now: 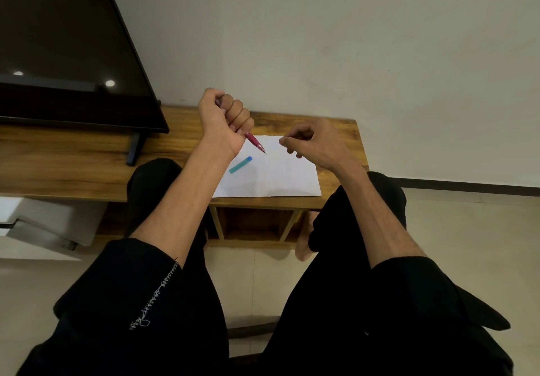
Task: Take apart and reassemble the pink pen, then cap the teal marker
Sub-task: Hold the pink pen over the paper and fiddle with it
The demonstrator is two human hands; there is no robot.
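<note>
I see my left hand (223, 115) fisted round the slim pink pen (256, 143), tip over the white paper sheet (280, 176) mid-frame. My right hand (311, 144) pinches fingertips together; on what, I cannot tell. The teal marker (240, 164) lies near the paper's left edge.

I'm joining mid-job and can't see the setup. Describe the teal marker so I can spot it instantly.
Find the wooden table, then the white paper on it. The teal marker lies on the paper's left part, below the left hand. Unlike the pink pen gripped there, it is short, teal, blue-tipped and untouched.
</note>
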